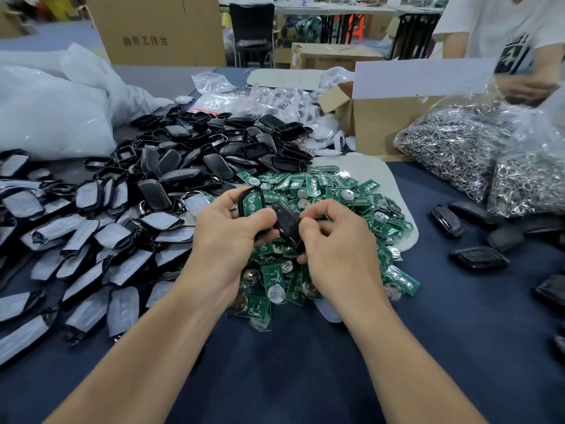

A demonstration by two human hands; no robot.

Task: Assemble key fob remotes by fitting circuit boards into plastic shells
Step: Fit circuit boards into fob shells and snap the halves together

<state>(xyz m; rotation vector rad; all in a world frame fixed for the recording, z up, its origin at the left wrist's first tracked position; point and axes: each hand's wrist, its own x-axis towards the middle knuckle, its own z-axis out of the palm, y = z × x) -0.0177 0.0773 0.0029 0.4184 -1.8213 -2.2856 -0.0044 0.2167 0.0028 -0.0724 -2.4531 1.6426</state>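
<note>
My left hand (227,232) grips a black shell half (252,201) with a green circuit board seated inside it, held above the board pile. My right hand (334,240) pinches a second black shell piece (289,224) with buttons, tilted, right beside the first. The two pieces nearly touch between my thumbs. Below them lies a heap of green circuit boards (330,191) with coin cells. Loose black shells (214,148) are piled behind.
Film-covered shell parts (91,240) spread over the left of the table. Bags of metal key rings (464,148) sit at right, finished black fobs (477,258) near them. An open cardboard box (388,127) stands behind. Another person (519,56) works at the far right.
</note>
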